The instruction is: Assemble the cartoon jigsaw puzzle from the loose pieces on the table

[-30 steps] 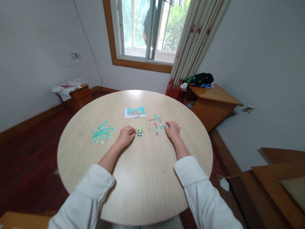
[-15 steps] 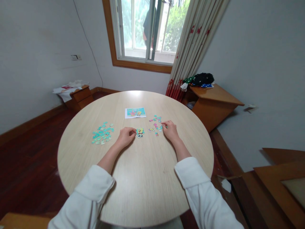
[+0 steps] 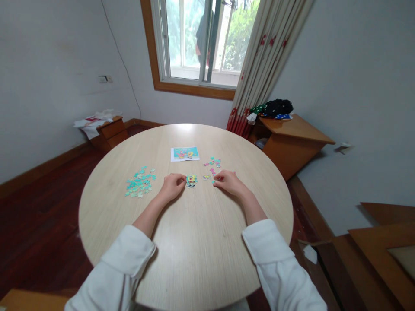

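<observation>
A small joined puzzle section (image 3: 191, 181) with a yellow cartoon figure lies flat on the round table. My left hand (image 3: 173, 185) has its fingers closed at the left edge of that section, touching it. To the right, my right hand (image 3: 231, 183) is closed in a pinch over a puzzle piece (image 3: 213, 183), mostly covered by the fingertips. Loose pink, yellow and teal pieces (image 3: 214, 162) lie just beyond this hand, some hidden under it. A heap of teal puzzle pieces (image 3: 140, 182) is spread left of my left hand.
Behind the puzzle section lies a printed picture sheet (image 3: 185, 154) with cartoon figures. All this rests on a round pale wooden table (image 3: 191, 242). Past it stand a brown cabinet (image 3: 292, 142) with cloths on top, a small drawer unit (image 3: 112, 131), and a curtain (image 3: 259, 65).
My right hand has moved left and slightly nearer, from the upper loose pieces to the lower ones. My left hand stays at the joined section; the view has shifted slightly.
</observation>
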`<move>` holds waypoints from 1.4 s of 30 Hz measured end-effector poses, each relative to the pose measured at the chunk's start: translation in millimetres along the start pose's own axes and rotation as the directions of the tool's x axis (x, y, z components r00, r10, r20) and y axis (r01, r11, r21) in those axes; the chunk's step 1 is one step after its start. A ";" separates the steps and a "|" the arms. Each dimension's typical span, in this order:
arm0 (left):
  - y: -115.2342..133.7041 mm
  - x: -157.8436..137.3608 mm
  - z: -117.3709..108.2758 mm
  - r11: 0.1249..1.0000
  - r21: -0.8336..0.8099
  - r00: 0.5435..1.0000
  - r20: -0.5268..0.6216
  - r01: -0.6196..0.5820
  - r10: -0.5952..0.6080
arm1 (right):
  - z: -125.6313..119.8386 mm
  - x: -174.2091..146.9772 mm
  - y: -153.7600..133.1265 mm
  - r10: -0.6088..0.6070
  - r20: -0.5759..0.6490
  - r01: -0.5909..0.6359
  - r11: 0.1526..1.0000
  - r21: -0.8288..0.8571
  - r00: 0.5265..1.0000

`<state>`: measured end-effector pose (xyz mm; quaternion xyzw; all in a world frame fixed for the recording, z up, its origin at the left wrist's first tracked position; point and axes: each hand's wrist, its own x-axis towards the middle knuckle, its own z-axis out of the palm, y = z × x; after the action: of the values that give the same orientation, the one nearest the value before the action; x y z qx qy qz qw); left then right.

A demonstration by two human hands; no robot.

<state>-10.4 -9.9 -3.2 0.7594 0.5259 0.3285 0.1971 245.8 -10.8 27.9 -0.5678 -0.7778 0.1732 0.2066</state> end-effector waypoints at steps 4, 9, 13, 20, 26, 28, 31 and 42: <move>-0.1 0.7 0.4 1.000 -0.001 1.000 0.006 0.005 -0.005 | 0.8 0.2 1.7 0.022 0.032 -0.023 1.000 0.016 0.999; -0.5 1.2 1.2 1.000 0.009 1.000 0.002 0.003 -0.003 | 1.4 -0.2 1.7 0.057 0.007 -0.057 0.998 0.010 0.998; 1.0 0.9 0.4 1.000 0.029 1.000 -0.006 0.003 -0.002 | 1.9 0.1 2.0 0.066 0.011 -0.066 0.998 0.019 0.998; 10.8 -2.2 1.7 0.992 0.127 1.000 0.018 -0.007 0.004 | 4.3 1.6 4.0 0.058 0.011 -0.058 0.997 0.044 0.998; 17.7 -4.5 0.0 0.989 0.147 1.000 -0.020 -0.021 0.024 | 6.6 2.2 4.6 0.077 0.002 -0.077 0.993 0.088 0.997; 19.0 -4.2 -1.2 0.987 0.139 0.997 0.012 -0.078 0.077 | 6.5 2.4 3.5 0.075 0.007 -0.075 0.991 0.110 0.997; 20.1 -4.2 -1.4 0.977 0.143 0.986 0.081 -0.157 0.147 | 6.0 2.7 1.1 0.068 0.007 -0.068 0.987 0.146 0.998; 26.9 -5.2 -4.3 0.967 0.197 0.955 0.280 -0.159 0.100 | 12.6 5.3 5.4 0.043 0.045 -0.055 0.948 0.314 0.998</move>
<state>3.3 -24.8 15.6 0.8467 0.4760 0.1755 0.1602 242.2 -4.6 15.1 -0.5434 -0.7297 0.3106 0.2754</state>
